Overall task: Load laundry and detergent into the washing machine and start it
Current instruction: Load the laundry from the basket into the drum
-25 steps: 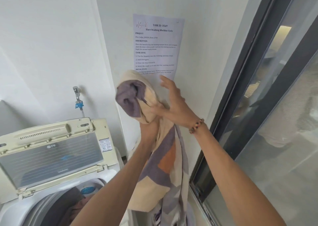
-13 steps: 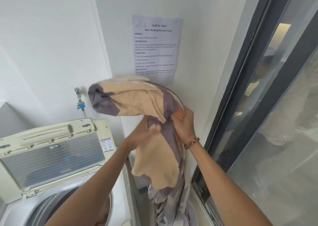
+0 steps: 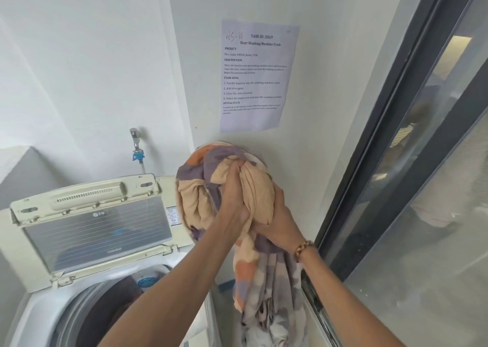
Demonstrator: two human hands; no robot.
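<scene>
At the left, the top-loading washing machine [image 3: 39,307] was seen with its lid [image 3: 92,225] raised upright and dark laundry [image 3: 111,309] lying in the drum. A tap [image 3: 136,142] was fixed to the wall above it. To the right of the machine, a patterned cloth [image 3: 208,188] in peach, purple and orange was held bunched up in the air, its tail hanging down. The left hand [image 3: 235,201] was clenched around the bunch, and the right hand [image 3: 277,222], a beaded bracelet [image 3: 303,249] at its wrist, was closed on the cloth from beneath. A printed sheet [image 3: 257,77] was stuck to the wall above, and a sliding window frame [image 3: 383,140] was seen furthest right.
</scene>
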